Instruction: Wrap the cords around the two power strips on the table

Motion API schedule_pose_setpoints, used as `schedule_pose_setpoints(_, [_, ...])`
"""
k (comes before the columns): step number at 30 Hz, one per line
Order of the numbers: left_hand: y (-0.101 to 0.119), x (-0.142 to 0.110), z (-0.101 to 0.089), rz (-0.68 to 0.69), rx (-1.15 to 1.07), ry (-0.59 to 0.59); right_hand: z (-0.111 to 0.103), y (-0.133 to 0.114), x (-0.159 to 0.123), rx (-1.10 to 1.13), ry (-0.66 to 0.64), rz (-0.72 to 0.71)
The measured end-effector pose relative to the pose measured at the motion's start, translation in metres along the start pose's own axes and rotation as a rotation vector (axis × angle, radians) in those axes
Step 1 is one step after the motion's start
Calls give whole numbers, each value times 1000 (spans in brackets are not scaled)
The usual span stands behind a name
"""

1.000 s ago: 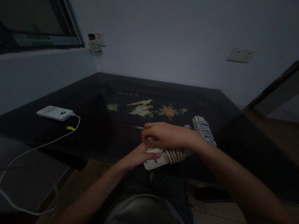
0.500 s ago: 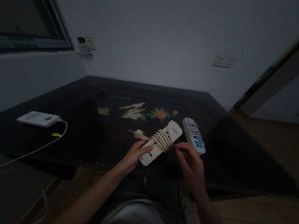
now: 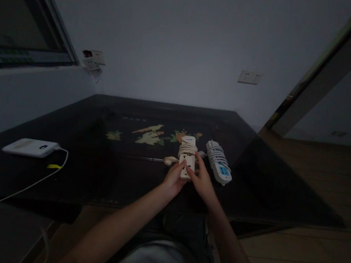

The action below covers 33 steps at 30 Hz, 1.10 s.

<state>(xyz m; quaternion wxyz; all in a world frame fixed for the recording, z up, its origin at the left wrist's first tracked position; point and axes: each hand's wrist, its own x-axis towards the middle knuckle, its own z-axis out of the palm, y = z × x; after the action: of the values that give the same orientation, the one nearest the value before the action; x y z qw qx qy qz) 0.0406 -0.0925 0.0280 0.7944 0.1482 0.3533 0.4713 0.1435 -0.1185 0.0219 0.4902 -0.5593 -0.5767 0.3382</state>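
Observation:
A cream power strip with its cord wound round its upper half stands nearly lengthwise in front of me, held by both hands. My left hand grips its lower left side, thumb on the socket face. From the right, my right hand holds the lower end, thumb and a finger on the strip. Its plug sticks out to the left on a short bit of cord. Just right of my right hand lies a second power strip, white with blue sockets, its grey-white cord wrapped round it.
The dark table has a painted bird and flowers. At its left lie a white power bank-like device with a white cable and a yellow tag. Wall sockets are on the wall behind.
My right hand uncrossed from over the left, moved right, then came back onto the strip's lower end. The cream power strip has turned from slanted to nearly straight. The view has shifted right.

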Motion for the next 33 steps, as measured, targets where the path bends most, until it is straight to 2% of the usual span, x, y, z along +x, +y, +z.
schedule_pose_setpoints(3, [-1,5,2,-59,-8,-9,-13,7,11,84,-84,102])
schedule_pose_setpoints(6, [4,7,-1,-108,26,-15,-21,10,17,129,-101,137])
schedule_pose_setpoints(11, [14,7,-4,-163,168,-123,-26,19,22,24,-18,81])
schedule_pose_setpoints(16, [19,5,-5,-136,322,-224,-20,27,22,-121,106,-82])
schedule_pose_setpoints(19, [26,4,-13,-131,557,-337,-13,26,15,-214,195,-139])
schedule_pose_setpoints(21, [33,3,-19,-115,756,-361,-9,23,9,-256,209,-133])
schedule_pose_setpoints(23, [43,3,-23,-18,941,-324,-5,20,3,-295,199,-106])
schedule_pose_setpoints(24, [47,4,-24,79,1020,-297,-4,18,0,-315,193,-88])
schedule_pose_setpoints(28, [58,19,-20,695,1229,-172,-2,12,-4,-382,180,-55])
schedule_pose_setpoints(29, [57,26,-18,808,1259,-142,-2,11,-4,-394,182,-58])
schedule_pose_setpoints(31, [52,40,-15,883,1319,-104,-1,11,-4,-412,185,-66])
schedule_pose_setpoints(33, [45,53,-14,822,1393,-117,0,13,-3,-423,188,-74])
